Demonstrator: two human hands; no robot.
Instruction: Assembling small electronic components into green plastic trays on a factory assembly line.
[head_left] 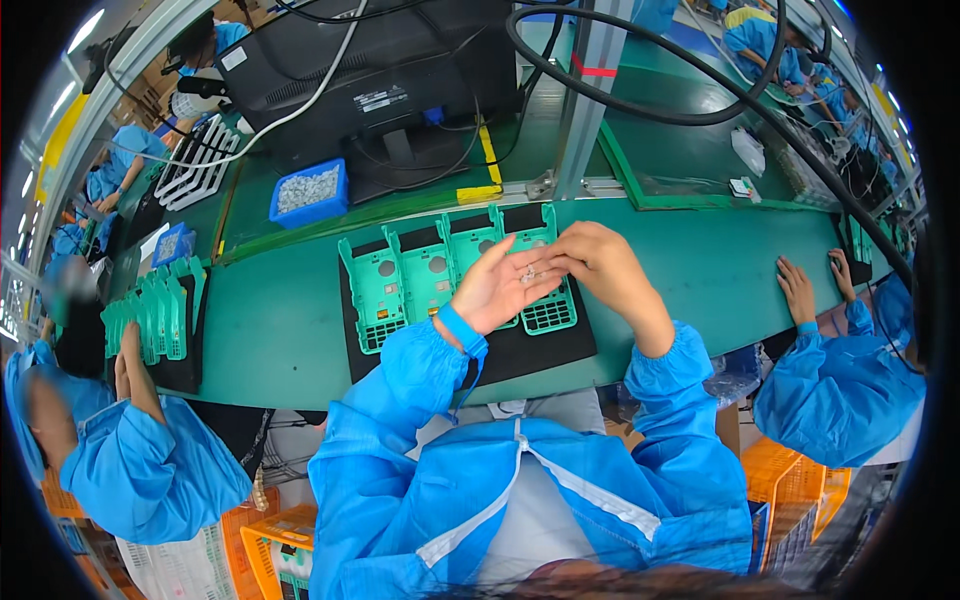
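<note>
Palm up, my left hand [500,285] is stretched out over a row of several green plastic housings [375,283], with a few small clear parts [529,273] lying on it near the fingers. My right hand [600,262] is closed in a pinch at the left fingertips; whatever is between its fingers is too small to make out. The housings lie side by side on a black mat [560,352], and my hands partly cover those on the right. A blue band [460,329] circles my left wrist.
Behind the housings stand a monitor [390,90] and a blue bin [312,193] of small clear parts. A metal post [590,110] and thick black cable [690,115] rise at the back. Co-workers' hands rest at left [130,355] and right [797,290]. Orange crates [790,470] stand below.
</note>
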